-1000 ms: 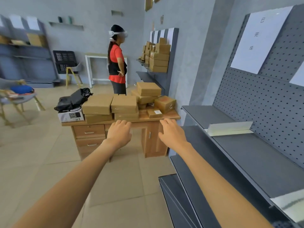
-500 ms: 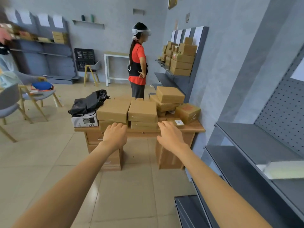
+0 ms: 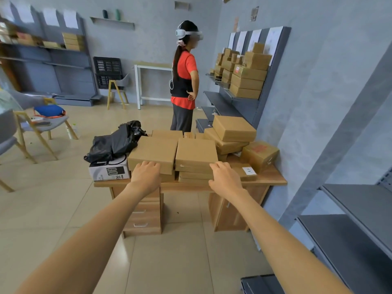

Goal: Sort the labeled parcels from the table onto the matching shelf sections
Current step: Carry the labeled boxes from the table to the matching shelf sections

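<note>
Several brown cardboard parcels are piled on a wooden desk (image 3: pixel 273 181). Two big flat ones lie side by side at the front: the left parcel (image 3: pixel 153 152) and the right parcel (image 3: pixel 196 154). A small parcel with a white label (image 3: pixel 246 172) lies at the front right, and a parcel with red print (image 3: pixel 259 154) stands behind it. My left hand (image 3: pixel 146 176) is stretched out in front of the left parcel, fingers spread, holding nothing. My right hand (image 3: pixel 224 178) hangs in front of the right parcel's corner, also empty. A grey shelf (image 3: pixel 358 200) runs along my right.
A black bag (image 3: pixel 115 143) rests on a white printed box (image 3: pixel 109 171) at the desk's left end. A person in a red shirt (image 3: pixel 184 81) stands behind the desk, beside a wall shelf stacked with parcels (image 3: pixel 246 75). Chairs (image 3: pixel 40 126) stand at the left over bare tiled floor.
The view has swung left and closed in on the desk. Both outstretched hands now sit nearer the front parcels; the right-hand shelf has slid to the frame's edge.
</note>
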A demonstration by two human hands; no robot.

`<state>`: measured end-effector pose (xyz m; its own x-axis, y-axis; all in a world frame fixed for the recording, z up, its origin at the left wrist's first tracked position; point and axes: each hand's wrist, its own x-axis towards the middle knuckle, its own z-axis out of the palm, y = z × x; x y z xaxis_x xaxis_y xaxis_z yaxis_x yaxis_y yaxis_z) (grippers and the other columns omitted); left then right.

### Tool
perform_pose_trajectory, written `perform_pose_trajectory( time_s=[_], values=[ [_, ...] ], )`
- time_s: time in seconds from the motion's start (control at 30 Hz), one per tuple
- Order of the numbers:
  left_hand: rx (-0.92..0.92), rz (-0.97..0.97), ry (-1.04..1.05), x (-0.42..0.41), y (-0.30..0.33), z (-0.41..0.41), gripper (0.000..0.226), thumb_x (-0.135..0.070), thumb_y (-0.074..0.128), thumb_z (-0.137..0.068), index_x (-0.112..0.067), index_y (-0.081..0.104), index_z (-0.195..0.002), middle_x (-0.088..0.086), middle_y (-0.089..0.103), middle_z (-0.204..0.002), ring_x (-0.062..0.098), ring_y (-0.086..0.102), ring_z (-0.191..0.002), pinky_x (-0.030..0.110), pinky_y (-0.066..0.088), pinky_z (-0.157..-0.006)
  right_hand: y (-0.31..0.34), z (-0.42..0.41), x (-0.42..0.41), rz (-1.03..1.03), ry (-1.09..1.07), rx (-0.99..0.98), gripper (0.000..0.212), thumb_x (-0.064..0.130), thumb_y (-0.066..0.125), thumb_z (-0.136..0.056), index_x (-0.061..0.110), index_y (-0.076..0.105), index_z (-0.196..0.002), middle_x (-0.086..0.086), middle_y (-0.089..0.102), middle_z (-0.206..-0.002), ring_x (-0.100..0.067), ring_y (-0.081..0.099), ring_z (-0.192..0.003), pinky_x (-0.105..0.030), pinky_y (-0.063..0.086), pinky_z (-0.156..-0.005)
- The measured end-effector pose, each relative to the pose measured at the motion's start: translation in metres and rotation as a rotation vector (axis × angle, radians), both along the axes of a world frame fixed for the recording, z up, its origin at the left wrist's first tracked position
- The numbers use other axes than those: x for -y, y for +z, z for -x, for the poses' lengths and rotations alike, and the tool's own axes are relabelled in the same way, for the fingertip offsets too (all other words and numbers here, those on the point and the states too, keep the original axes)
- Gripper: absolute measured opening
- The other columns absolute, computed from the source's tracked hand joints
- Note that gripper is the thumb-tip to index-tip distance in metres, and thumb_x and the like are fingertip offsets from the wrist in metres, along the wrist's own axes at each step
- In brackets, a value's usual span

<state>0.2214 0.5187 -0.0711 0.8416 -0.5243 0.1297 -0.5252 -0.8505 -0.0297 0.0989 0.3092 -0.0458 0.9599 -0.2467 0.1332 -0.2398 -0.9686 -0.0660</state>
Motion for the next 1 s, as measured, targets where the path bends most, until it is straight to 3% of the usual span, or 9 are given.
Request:
perform_pose_trajectory(
  time_s=[0.4,0.63,1.0],
  values=[
    [-0.047,-0.052,0.019,0.031,-0.032,-0.132,0.040,-0.022,0.049,-0.094,-0.012,0.048,-0.133,0.007,0.052,-0.134,0.028,0.044,-0.125,0.038,0.036,-0.102,-0.030,-0.134,0.047,-0.033,-0.014,-0.026,0.043,0.018,0.055,-0.093,0.012,0.047,-0.134,-0.004,0.051,-0.132,-0.023,0.045,-0.119,-0.031,0.044,-0.085],
    [-0.055,-0.091,0.046,0.044,-0.042,-0.225,0.039,-0.025,0.050,-0.094,-0.013,0.049,-0.131,0.006,0.054,-0.131,0.027,0.045,-0.124,0.036,0.038,-0.101,-0.051,-0.239,0.063,-0.129,0.016,-0.009,0.043,0.023,0.062,-0.092,0.014,0.050,-0.132,-0.002,0.053,-0.129,-0.020,0.049,-0.118,-0.033,0.045,-0.096],
    [-0.233,-0.151,0.231,-0.020,-0.108,-0.295,0.043,-0.027,0.053,-0.093,-0.014,0.046,-0.134,0.005,0.051,-0.135,0.027,0.043,-0.127,0.037,0.038,-0.101,-0.126,-0.324,0.026,-0.177,0.088,-0.291,0.041,0.021,0.057,-0.093,0.009,0.051,-0.131,-0.007,0.054,-0.131,-0.026,0.046,-0.124,-0.039,0.046,-0.097]
  ],
)
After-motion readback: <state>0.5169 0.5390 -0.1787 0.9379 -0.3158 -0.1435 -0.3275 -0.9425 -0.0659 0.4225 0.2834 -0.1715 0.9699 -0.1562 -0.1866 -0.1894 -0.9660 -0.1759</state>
